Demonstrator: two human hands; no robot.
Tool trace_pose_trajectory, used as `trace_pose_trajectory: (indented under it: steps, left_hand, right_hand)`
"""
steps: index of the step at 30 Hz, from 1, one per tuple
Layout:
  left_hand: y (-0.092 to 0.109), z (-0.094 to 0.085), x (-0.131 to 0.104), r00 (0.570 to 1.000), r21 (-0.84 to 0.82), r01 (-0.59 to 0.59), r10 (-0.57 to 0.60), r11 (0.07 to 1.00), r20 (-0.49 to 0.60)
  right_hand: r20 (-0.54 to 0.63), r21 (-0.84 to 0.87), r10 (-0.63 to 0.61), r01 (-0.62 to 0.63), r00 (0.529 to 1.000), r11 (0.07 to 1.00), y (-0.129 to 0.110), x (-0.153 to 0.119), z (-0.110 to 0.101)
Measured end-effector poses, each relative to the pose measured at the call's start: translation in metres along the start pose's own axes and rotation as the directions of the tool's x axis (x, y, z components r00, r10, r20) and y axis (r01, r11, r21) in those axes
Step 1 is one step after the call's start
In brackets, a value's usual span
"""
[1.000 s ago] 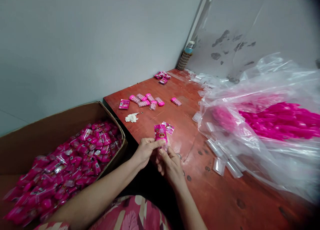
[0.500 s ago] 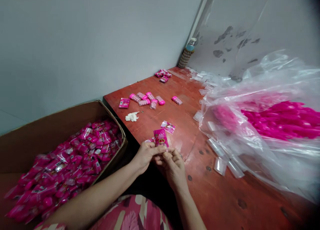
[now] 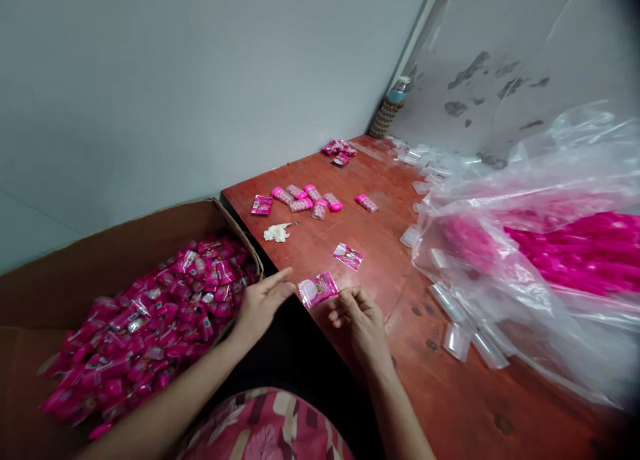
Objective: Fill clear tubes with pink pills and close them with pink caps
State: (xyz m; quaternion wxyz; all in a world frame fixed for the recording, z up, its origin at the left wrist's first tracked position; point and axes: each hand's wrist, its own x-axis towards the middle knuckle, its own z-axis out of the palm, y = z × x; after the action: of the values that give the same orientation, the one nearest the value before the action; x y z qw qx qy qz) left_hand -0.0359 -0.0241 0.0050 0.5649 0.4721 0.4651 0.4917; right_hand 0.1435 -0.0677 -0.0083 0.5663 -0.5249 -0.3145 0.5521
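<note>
My left hand [image 3: 265, 305] hovers beside the cardboard box, fingers stretched out and nothing in them. At the table edge my right hand [image 3: 361, 319] has its fingers curled in. Whatever they may hold is hidden. Just left of its fingertips lies a pink and clear printed packet [image 3: 319, 290]; I cannot tell whether they touch. Farther back on the red table [image 3: 400, 273] is a similar flat packet [image 3: 349, 257]. Many filled pink packets [image 3: 165, 327] lie heaped in the cardboard box [image 3: 150, 227] on the left.
Several pink-capped tubes [image 3: 301, 205] lie farther back, near white crumpled tissue [image 3: 277, 233] and a pink sachet [image 3: 261, 205]. A large clear bag [image 3: 540, 340] of pink pieces and loose clear tubes [image 3: 457, 341] take up the right. A bottle [image 3: 390, 107] stands in the far corner.
My hands have parted, the left moving left toward the box. The pink packet held between them no longer shows in either hand. The packet partly behind my left hand is now uncovered.
</note>
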Motion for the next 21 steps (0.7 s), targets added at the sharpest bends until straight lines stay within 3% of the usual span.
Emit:
trace_pose_trajectory:
  steps: [2,5,8,10,13,16,19,21]
  left_hand:
    - [-0.011,0.013,0.010,0.974,0.323,-0.212,0.173,0.922,0.144]
    - [-0.027,0.029,0.022,0.887,0.574,-0.459,0.318,0.678,0.334]
    - [-0.042,0.033,0.030,0.837,0.675,-0.545,0.365,0.498,0.408]
    - [-0.048,0.032,0.032,0.817,0.692,-0.569,0.404,0.444,0.412]
    - [-0.051,0.032,0.032,0.807,0.682,-0.574,0.455,0.454,0.377]
    - [-0.043,0.039,0.026,0.820,0.639,-0.556,0.480,0.532,0.313]
    - [-0.028,0.047,0.018,0.855,0.518,-0.518,0.432,0.680,0.288]
    - [-0.018,0.049,0.016,0.919,0.396,-0.383,0.303,0.835,0.250]
  right_hand:
    - [0.000,-0.036,0.000,0.000,1.000,0.999,0.000,-0.001,-0.002]
    - [-0.017,-0.084,-0.001,-0.001,1.000,0.997,-0.001,-0.004,-0.005]
    - [-0.049,-0.126,-0.015,0.009,0.999,0.992,-0.001,-0.006,-0.011]
    - [-0.078,-0.166,-0.038,0.024,0.996,0.986,0.000,-0.004,-0.014]
    - [-0.147,-0.192,-0.095,0.066,0.985,0.979,0.002,0.004,-0.013]
    - [-0.137,-0.107,-0.108,0.093,0.985,0.990,0.001,0.014,-0.005]
    - [-0.103,0.011,-0.083,0.084,0.991,0.996,-0.005,0.023,0.001]
    - [-0.112,0.025,-0.090,0.093,0.990,0.995,-0.011,0.027,0.000]
